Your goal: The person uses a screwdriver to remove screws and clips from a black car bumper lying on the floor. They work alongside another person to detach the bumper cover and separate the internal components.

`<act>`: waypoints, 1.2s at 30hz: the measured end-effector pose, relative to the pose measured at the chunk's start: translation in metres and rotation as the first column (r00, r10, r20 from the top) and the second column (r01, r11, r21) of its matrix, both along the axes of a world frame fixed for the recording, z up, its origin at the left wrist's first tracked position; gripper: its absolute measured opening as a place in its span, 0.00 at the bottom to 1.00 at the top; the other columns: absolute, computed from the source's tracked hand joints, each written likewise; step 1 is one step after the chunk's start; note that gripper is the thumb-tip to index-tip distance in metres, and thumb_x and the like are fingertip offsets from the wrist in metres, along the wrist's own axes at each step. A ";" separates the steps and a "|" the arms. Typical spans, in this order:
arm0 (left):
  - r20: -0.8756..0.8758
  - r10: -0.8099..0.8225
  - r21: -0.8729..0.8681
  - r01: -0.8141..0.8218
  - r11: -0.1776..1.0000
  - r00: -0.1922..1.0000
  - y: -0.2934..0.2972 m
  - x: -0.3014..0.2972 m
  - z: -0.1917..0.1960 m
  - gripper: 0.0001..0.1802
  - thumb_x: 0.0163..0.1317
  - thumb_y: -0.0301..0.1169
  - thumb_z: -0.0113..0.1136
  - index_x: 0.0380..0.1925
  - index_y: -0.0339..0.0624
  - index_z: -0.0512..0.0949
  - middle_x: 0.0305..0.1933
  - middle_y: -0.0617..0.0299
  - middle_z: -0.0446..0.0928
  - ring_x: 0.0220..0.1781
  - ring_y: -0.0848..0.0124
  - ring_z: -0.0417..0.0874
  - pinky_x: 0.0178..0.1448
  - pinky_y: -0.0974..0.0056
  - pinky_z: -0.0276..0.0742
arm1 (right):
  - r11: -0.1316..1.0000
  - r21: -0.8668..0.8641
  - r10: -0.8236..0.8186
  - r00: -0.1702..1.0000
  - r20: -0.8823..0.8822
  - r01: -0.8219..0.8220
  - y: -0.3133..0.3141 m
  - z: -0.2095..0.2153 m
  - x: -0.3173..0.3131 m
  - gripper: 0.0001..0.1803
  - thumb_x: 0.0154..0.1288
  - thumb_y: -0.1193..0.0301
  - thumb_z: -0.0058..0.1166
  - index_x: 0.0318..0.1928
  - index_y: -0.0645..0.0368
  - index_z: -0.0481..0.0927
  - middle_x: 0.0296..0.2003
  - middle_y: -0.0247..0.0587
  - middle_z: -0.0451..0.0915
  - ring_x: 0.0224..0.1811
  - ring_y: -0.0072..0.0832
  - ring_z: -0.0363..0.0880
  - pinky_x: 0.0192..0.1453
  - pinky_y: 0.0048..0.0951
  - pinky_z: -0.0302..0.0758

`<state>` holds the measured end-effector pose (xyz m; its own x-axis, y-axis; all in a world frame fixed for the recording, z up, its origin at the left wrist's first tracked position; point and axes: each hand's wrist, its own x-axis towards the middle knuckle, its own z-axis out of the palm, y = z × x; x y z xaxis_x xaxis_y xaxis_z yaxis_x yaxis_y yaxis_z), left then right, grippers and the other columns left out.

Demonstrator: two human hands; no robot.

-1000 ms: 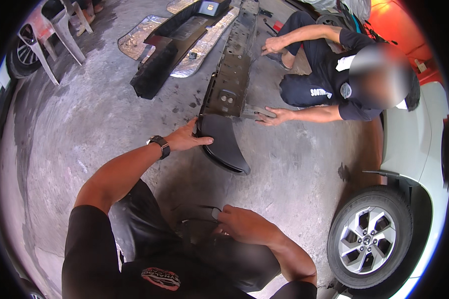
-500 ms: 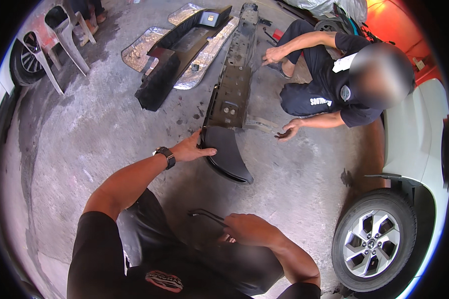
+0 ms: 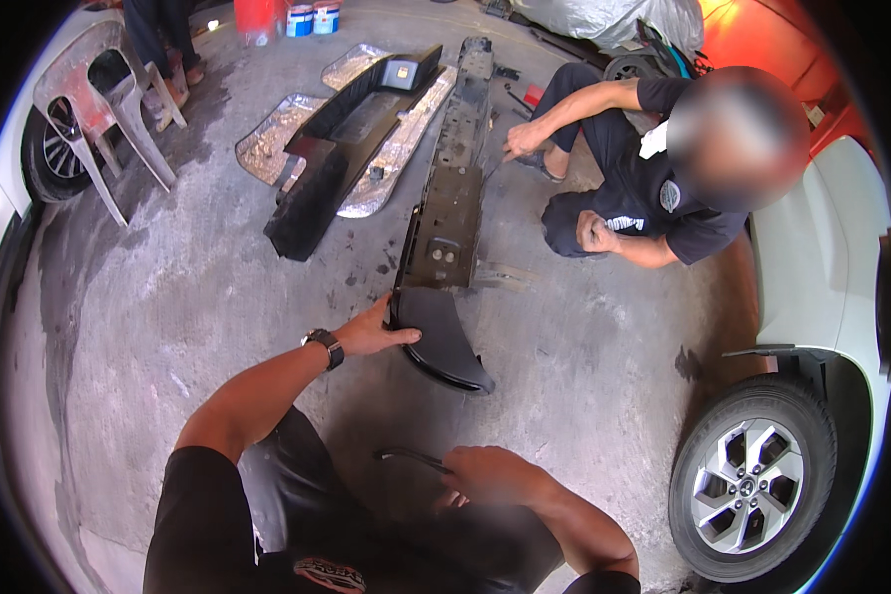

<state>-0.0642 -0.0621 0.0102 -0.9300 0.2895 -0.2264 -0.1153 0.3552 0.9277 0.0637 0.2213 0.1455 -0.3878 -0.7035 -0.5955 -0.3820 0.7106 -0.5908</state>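
My left hand [image 3: 371, 330] grips the left edge of a black plastic bumper end piece [image 3: 445, 342], thumb on top and fingertips hidden behind the edge. This end piece sits at the near end of a long, dirty metal bumper beam [image 3: 447, 223] lying on the floor. Close to my body, my right hand [image 3: 495, 477] is closed around a dark, bent bar-like tool [image 3: 406, 453]; its gripped end is hidden. Across the beam, a co-worker squats with one hand [image 3: 527, 141] at the beam's right edge and the other hand [image 3: 594, 233] raised by a knee.
A long black plastic trim [image 3: 342, 158] lies on silver foil-faced sheets [image 3: 366, 203] left of the beam. A plastic chair [image 3: 99, 99] stands far left. A car wheel [image 3: 752, 485] is at the near right. A red bucket [image 3: 257, 22] and paint cans [image 3: 312, 20] stand at the back.
The co-worker's nearer hand has drawn back from beside the beam's side bracket to the knee. My view has tilted up, bringing the bucket and cans in. My hands keep their holds.
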 end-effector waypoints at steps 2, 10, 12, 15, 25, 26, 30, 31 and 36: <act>-0.003 -0.005 0.043 0.005 0.999 1.000 -0.001 0.002 0.000 0.50 0.62 0.50 0.69 0.73 0.38 0.51 0.67 0.46 0.69 0.60 0.58 0.81 0.65 0.57 0.75 | 1.000 0.018 -0.003 0.999 0.045 0.002 -0.004 0.006 0.000 0.15 0.70 0.62 0.52 0.42 0.64 0.76 0.39 0.54 0.80 0.45 0.53 0.80 0.47 0.50 0.76; 0.025 0.005 -0.070 -0.003 0.998 1.000 0.006 0.004 -0.013 0.50 0.65 0.49 0.66 0.75 0.48 0.45 0.63 0.52 0.72 0.53 0.69 0.80 0.45 0.64 0.76 | 0.998 -0.051 0.042 0.997 0.071 -0.038 -0.001 0.008 0.002 0.13 0.72 0.65 0.50 0.42 0.64 0.76 0.39 0.53 0.81 0.40 0.50 0.82 0.45 0.47 0.77; -0.005 -0.003 -0.033 0.003 0.999 1.000 -0.001 0.002 -0.019 0.49 0.65 0.49 0.66 0.75 0.48 0.46 0.61 0.54 0.74 0.49 0.71 0.79 0.43 0.65 0.76 | 0.999 -0.032 0.018 0.991 0.131 -0.014 -0.006 0.017 0.000 0.13 0.72 0.65 0.50 0.42 0.64 0.75 0.39 0.53 0.80 0.40 0.49 0.82 0.44 0.46 0.77; 0.029 -0.011 0.017 0.011 1.000 1.000 0.001 0.001 -0.014 0.48 0.65 0.49 0.66 0.75 0.49 0.47 0.59 0.55 0.74 0.45 0.73 0.77 0.42 0.65 0.75 | 0.993 -0.101 0.064 0.997 0.040 -0.059 0.002 0.000 0.003 0.13 0.73 0.65 0.49 0.43 0.64 0.75 0.39 0.53 0.80 0.39 0.49 0.82 0.44 0.47 0.76; 0.060 -0.051 0.096 0.045 0.994 0.997 0.006 0.006 0.006 0.46 0.66 0.48 0.65 0.74 0.45 0.49 0.62 0.54 0.71 0.55 0.69 0.75 0.52 0.62 0.74 | 0.992 -0.107 0.071 0.997 0.001 -0.070 0.003 0.004 0.006 0.14 0.72 0.63 0.50 0.43 0.63 0.76 0.38 0.53 0.81 0.41 0.52 0.81 0.44 0.51 0.75; 0.074 -0.052 0.112 0.043 0.993 0.996 0.010 0.007 0.009 0.47 0.66 0.48 0.65 0.74 0.43 0.49 0.66 0.52 0.68 0.63 0.66 0.71 0.61 0.59 0.71 | 0.993 -0.103 0.054 0.998 0.026 -0.051 0.004 0.004 0.007 0.14 0.71 0.63 0.50 0.43 0.63 0.76 0.38 0.53 0.81 0.41 0.53 0.81 0.44 0.51 0.75; -0.130 -0.042 0.096 0.054 0.994 0.991 -0.007 -0.002 -0.031 0.47 0.65 0.48 0.65 0.74 0.45 0.49 0.62 0.56 0.71 0.55 0.69 0.79 0.44 0.64 0.78 | 0.993 -0.092 0.073 0.997 -0.014 -0.074 -0.002 0.008 0.006 0.14 0.71 0.62 0.50 0.43 0.63 0.77 0.39 0.53 0.81 0.42 0.53 0.81 0.45 0.51 0.75; -0.040 -0.049 0.070 0.051 0.996 0.998 0.005 0.001 -0.012 0.47 0.65 0.49 0.65 0.75 0.46 0.49 0.59 0.58 0.73 0.49 0.72 0.79 0.43 0.65 0.77 | 0.992 -0.108 0.064 0.997 -0.050 -0.070 0.004 0.005 0.008 0.14 0.71 0.62 0.50 0.43 0.62 0.77 0.39 0.53 0.81 0.43 0.53 0.81 0.46 0.51 0.76; 0.046 -0.027 0.049 0.025 0.999 0.999 0.007 0.004 0.008 0.46 0.65 0.52 0.64 0.75 0.48 0.51 0.50 0.63 0.77 0.36 0.77 0.74 0.39 0.68 0.74 | 0.990 -0.112 0.076 0.992 -0.100 -0.088 0.002 0.001 0.005 0.14 0.70 0.63 0.51 0.43 0.62 0.78 0.40 0.53 0.81 0.45 0.52 0.81 0.48 0.50 0.76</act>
<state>-0.0600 -0.0551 0.0180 -0.9108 0.3250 -0.2545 -0.1500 0.3139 0.9375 0.0689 0.2237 0.1468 -0.3768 -0.7977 -0.4710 -0.4945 0.6031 -0.6259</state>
